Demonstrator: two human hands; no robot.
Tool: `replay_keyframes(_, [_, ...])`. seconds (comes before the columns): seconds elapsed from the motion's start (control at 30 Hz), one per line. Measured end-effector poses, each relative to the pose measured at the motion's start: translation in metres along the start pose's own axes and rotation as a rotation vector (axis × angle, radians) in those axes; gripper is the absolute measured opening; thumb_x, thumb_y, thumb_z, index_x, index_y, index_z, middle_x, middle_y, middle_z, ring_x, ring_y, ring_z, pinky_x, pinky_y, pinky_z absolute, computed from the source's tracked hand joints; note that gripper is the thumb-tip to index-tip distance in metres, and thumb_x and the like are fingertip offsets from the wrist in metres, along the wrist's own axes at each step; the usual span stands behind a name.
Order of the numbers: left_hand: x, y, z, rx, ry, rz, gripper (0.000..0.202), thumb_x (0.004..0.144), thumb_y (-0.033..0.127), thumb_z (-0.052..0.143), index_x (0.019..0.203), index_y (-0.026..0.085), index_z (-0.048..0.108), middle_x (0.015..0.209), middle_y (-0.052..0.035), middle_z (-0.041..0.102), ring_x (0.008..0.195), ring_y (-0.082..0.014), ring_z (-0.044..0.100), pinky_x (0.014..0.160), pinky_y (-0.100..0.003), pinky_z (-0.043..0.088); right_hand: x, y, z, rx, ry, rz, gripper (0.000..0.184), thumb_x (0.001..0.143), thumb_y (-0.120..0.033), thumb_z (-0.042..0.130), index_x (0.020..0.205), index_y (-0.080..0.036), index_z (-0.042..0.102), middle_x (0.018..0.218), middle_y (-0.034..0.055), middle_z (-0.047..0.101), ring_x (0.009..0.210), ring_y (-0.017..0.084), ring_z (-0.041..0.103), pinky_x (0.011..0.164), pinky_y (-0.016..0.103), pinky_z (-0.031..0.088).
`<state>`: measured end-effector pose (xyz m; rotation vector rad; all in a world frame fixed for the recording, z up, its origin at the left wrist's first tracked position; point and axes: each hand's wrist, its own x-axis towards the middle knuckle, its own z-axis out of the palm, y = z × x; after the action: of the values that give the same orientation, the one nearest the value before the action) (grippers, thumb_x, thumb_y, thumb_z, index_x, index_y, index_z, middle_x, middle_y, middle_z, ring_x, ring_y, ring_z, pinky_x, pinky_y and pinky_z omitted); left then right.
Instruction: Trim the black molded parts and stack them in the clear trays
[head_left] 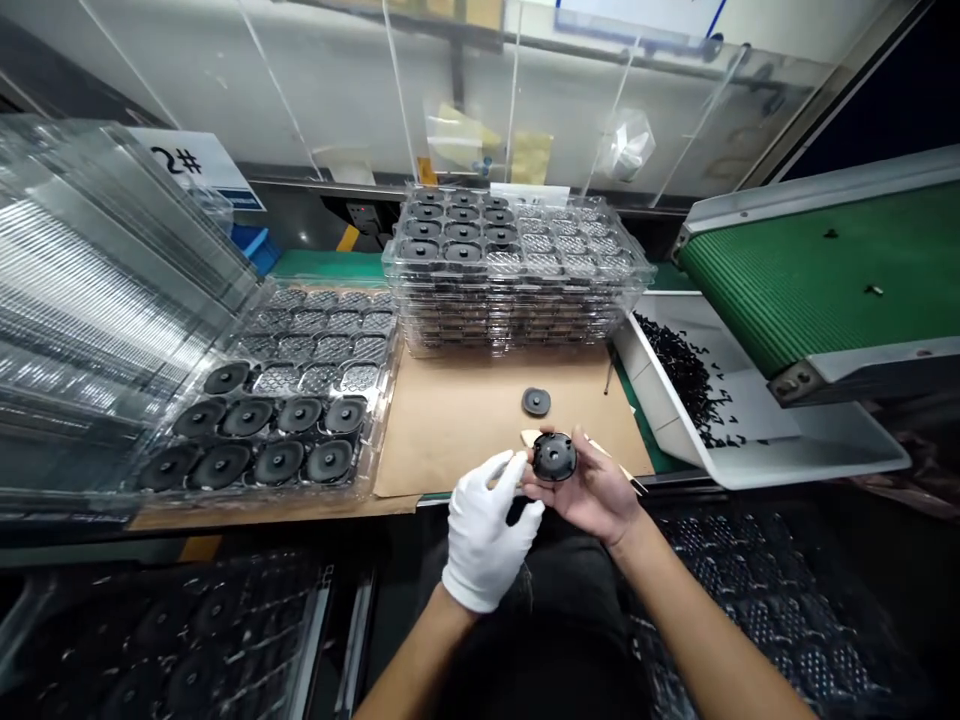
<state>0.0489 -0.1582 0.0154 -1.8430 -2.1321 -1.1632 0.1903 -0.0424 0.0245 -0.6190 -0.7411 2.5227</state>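
Note:
My bare right hand [592, 490] grips a round black plastic part [555, 457] by its rim, just above the near edge of the brown cardboard sheet [465, 415]. My left hand [487, 535], in a white glove, is curled beside it with the thumb and forefinger raised toward the part; whether they touch it I cannot tell. A second black disc [536, 401] lies flat on the cardboard a little beyond. A pale stick-like tool [609, 455] pokes out behind my right hand.
A clear blister tray [375, 400] on the left holds several black discs. A stack of similar trays [510, 300] stands at the back. A white bin [787, 450] with small black bits sits right, under a green conveyor [817, 270]. Empty trays [90, 290] are stacked at far left.

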Motion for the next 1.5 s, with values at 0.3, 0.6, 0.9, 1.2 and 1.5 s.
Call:
replay_keyframes(0.3, [-0.016,-0.015,0.0,-0.326,-0.193,-0.308,0.022,0.092,0.03,0.061,0.108,0.023,0.075,0.1,-0.0086,0.077,0.088,-0.0234,0.069,0.081,-0.034,0.052,0.013,0.048,-0.003,-0.766,0.251,0.129,0.073,0.094,-0.076,0.02,0.097,-0.02,0.065,0.079,0.0101,0.072,0.074,0.025,0.071,0.072,0.043,0.058])
replay_keyframes(0.6, [-0.014,0.005,-0.019,-1.032,-0.017,-1.014,0.031,0.09,0.046,0.063,0.089,0.015,0.06,0.076,-0.0034,0.065,0.065,-0.0129,0.061,0.062,-0.023,0.046,0.059,0.035,-0.044,-1.229,0.721,-0.292,0.041,0.083,-0.05,0.061,0.11,-0.02,0.059,0.128,0.0182,0.054,0.136,0.037,0.04,0.118,0.056,0.026])
replay_keyframes(0.9, [0.0,0.023,-0.046,-0.938,0.006,-0.868,0.012,0.089,0.025,0.061,0.091,0.017,0.07,0.083,-0.0047,0.075,0.072,-0.016,0.065,0.073,-0.026,0.052,0.021,0.046,-0.019,-0.979,0.622,-0.415,0.041,0.093,-0.053,0.053,0.121,-0.024,0.044,0.114,0.0082,0.064,0.087,0.021,0.071,0.077,0.039,0.059])
replay_keyframes(1.2, [0.005,0.036,-0.038,-0.844,0.134,-0.839,0.012,0.084,0.029,0.071,0.09,0.018,0.072,0.083,-0.0006,0.072,0.076,-0.0154,0.064,0.072,-0.022,0.051,-0.05,0.03,0.065,-1.054,0.477,-0.869,0.021,0.089,-0.026,0.072,0.109,-0.028,0.069,0.101,0.0034,0.072,0.091,0.021,0.069,0.082,0.038,0.059])
replay_keyframes(1.5, [0.003,0.034,-0.036,-0.852,0.128,-0.811,0.017,0.088,0.034,0.069,0.088,0.017,0.071,0.075,0.0006,0.065,0.073,-0.0147,0.06,0.07,-0.022,0.05,-0.045,0.036,0.057,-1.378,0.357,-1.075,0.041,0.087,-0.006,0.066,0.123,-0.025,0.064,0.104,0.0075,0.069,0.096,0.022,0.068,0.088,0.038,0.059])
